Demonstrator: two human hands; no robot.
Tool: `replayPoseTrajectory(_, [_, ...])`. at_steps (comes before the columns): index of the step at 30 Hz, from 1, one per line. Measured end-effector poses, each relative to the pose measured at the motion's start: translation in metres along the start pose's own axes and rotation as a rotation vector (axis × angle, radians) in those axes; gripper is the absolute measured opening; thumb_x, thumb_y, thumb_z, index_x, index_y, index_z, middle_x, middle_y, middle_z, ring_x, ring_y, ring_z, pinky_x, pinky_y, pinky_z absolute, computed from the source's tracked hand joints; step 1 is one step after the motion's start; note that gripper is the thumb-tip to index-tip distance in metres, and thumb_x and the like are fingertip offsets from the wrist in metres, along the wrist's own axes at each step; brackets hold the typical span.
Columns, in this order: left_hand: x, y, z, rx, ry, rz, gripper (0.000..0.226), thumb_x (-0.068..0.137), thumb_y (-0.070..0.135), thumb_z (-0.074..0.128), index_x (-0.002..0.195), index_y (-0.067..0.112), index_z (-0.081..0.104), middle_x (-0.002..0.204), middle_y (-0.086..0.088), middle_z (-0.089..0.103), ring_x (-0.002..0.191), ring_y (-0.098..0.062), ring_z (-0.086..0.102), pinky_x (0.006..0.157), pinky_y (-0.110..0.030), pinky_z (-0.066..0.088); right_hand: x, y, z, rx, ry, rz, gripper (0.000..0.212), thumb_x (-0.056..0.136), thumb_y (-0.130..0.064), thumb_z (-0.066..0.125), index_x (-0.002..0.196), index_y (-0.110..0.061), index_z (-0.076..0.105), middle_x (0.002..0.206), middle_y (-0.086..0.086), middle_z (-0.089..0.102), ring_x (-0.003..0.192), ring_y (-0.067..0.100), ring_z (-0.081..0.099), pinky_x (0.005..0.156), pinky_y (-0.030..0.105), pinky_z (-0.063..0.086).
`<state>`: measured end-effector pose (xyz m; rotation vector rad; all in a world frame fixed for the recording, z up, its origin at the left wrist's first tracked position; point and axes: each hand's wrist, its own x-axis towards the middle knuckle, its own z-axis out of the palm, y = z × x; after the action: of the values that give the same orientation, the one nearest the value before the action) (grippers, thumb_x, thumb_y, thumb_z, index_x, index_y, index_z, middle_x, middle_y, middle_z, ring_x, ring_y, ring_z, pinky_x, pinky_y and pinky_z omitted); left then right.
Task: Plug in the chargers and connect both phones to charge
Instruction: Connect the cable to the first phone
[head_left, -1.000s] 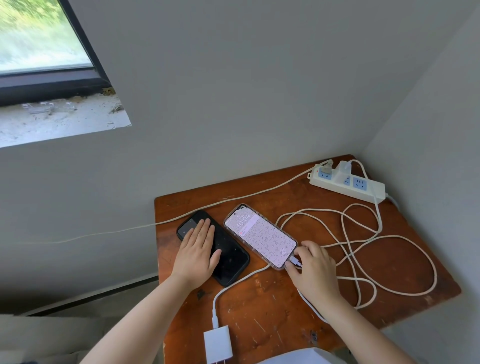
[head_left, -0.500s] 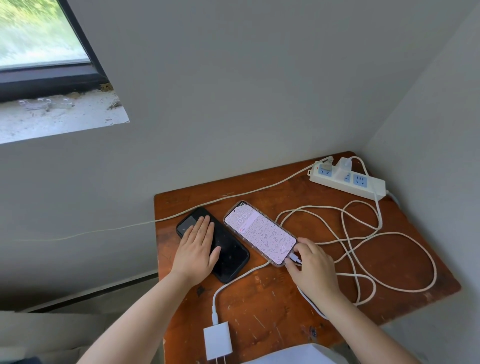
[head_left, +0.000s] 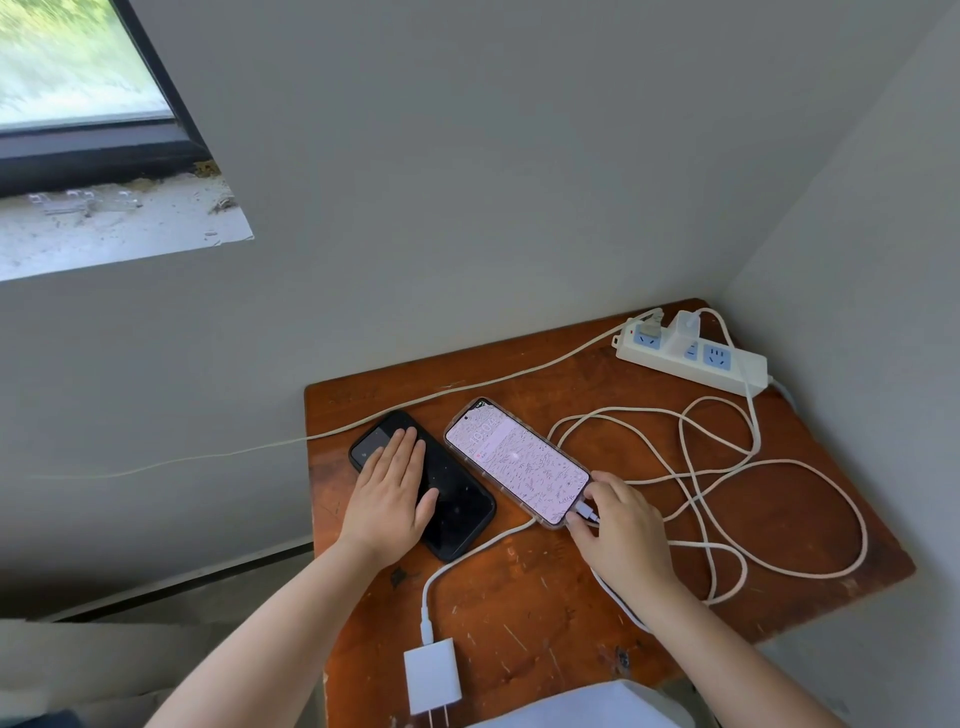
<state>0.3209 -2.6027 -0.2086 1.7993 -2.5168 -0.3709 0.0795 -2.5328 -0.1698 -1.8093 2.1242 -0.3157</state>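
Note:
Two phones lie side by side on a worn wooden table (head_left: 545, 613). The black phone (head_left: 457, 509) has a dark screen; my left hand (head_left: 389, 493) rests flat on it, fingers together. The phone with a lit pink screen (head_left: 514, 460) lies to its right. My right hand (head_left: 618, 525) pinches a white cable plug (head_left: 586, 513) at that phone's near end. A white charger (head_left: 685, 327) sits in the power strip (head_left: 691, 358) at the back right. A second white charger (head_left: 432, 678) lies unplugged at the near edge, its cable running under the black phone.
Loose white cable loops (head_left: 727, 493) cover the right half of the table. The strip's cord (head_left: 467, 389) trails left off the table along the wall. Walls close the table in behind and to the right. A window (head_left: 67, 78) is at the upper left.
Both hands stay where they were, the left on the black phone, the right at the lit phone's plug. The view has shifted slightly.

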Motion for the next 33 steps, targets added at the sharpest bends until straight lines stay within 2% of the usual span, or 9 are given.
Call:
replayPoseTrajectory(10, [0.0, 0.0, 0.001, -0.006, 0.012, 0.004, 0.059, 0.096, 0.044, 0.022, 0.143, 0.016, 0.0, 0.154, -0.008, -0.004, 0.14, -0.018, -0.009, 0.106, -0.027, -0.015, 0.001, 0.002, 0.003, -0.02, 0.006, -0.007, 0.038, 0.085, -0.033, 0.06, 0.116, -0.011, 0.055, 0.133, 0.005, 0.053, 0.12, 0.021, 0.05, 0.096, 0.037, 0.043])
replayPoseTrajectory(12, [0.0, 0.0, 0.001, -0.006, 0.014, 0.002, 0.059, 0.096, 0.044, 0.022, 0.143, 0.016, 0.0, 0.154, -0.007, -0.004, 0.14, -0.018, -0.009, 0.106, -0.027, -0.015, 0.003, 0.001, 0.003, -0.035, 0.013, -0.004, 0.048, 0.082, -0.039, 0.062, 0.119, -0.01, 0.051, 0.133, 0.008, 0.052, 0.121, 0.023, 0.048, 0.097, 0.039, 0.041])
replayPoseTrajectory(15, [0.0, -0.001, 0.001, 0.009, 0.016, 0.003, 0.059, 0.096, 0.044, 0.02, 0.143, 0.016, -0.001, 0.154, -0.007, -0.004, 0.14, -0.018, -0.009, 0.107, -0.027, -0.014, 0.011, -0.004, 0.006, -0.109, -0.059, -0.027, 0.076, 0.074, -0.056, 0.062, 0.131, -0.014, 0.036, 0.139, 0.007, 0.043, 0.128, 0.023, 0.039, 0.103, 0.042, 0.033])
replayPoseTrajectory(17, [0.0, 0.0, 0.001, 0.018, 0.012, 0.005, 0.059, 0.096, 0.044, 0.019, 0.143, 0.015, -0.001, 0.154, -0.007, -0.004, 0.14, -0.018, -0.009, 0.107, -0.027, -0.014, 0.018, -0.01, 0.008, -0.165, -0.1, -0.05, 0.084, 0.071, -0.06, 0.061, 0.136, -0.018, 0.027, 0.143, 0.006, 0.037, 0.13, 0.024, 0.035, 0.107, 0.044, 0.027])
replayPoseTrajectory(21, [-0.002, 0.001, -0.002, 0.012, 0.003, 0.003, 0.064, 0.088, 0.048, 0.007, 0.143, 0.015, 0.0, 0.154, -0.007, -0.004, 0.141, -0.018, -0.009, 0.107, -0.027, -0.015, 0.03, -0.019, 0.011, -0.17, -0.087, -0.058, 0.084, 0.068, -0.055, 0.066, 0.135, -0.02, 0.028, 0.138, 0.007, 0.043, 0.124, 0.026, 0.039, 0.103, 0.042, 0.031])
replayPoseTrajectory(27, [0.0, -0.002, 0.001, -0.018, 0.013, 0.004, 0.059, 0.096, 0.043, 0.021, 0.143, 0.016, -0.002, 0.154, -0.006, -0.005, 0.14, -0.017, -0.01, 0.107, -0.028, -0.015, 0.051, -0.034, 0.012, -0.031, 0.005, -0.039, 0.079, 0.066, -0.049, 0.07, 0.128, -0.016, 0.033, 0.128, 0.01, 0.047, 0.117, 0.025, 0.041, 0.1, 0.038, 0.035])
replayPoseTrajectory(33, [0.0, -0.003, 0.003, -0.012, 0.013, 0.003, 0.059, 0.095, 0.045, 0.02, 0.143, 0.017, -0.002, 0.154, -0.006, -0.005, 0.14, -0.017, -0.012, 0.107, -0.028, -0.016, 0.071, -0.062, 0.02, -0.1, 0.054, 0.067, 0.082, 0.066, -0.055, 0.067, 0.128, -0.016, 0.032, 0.126, 0.011, 0.051, 0.117, 0.028, 0.044, 0.101, 0.044, 0.031])
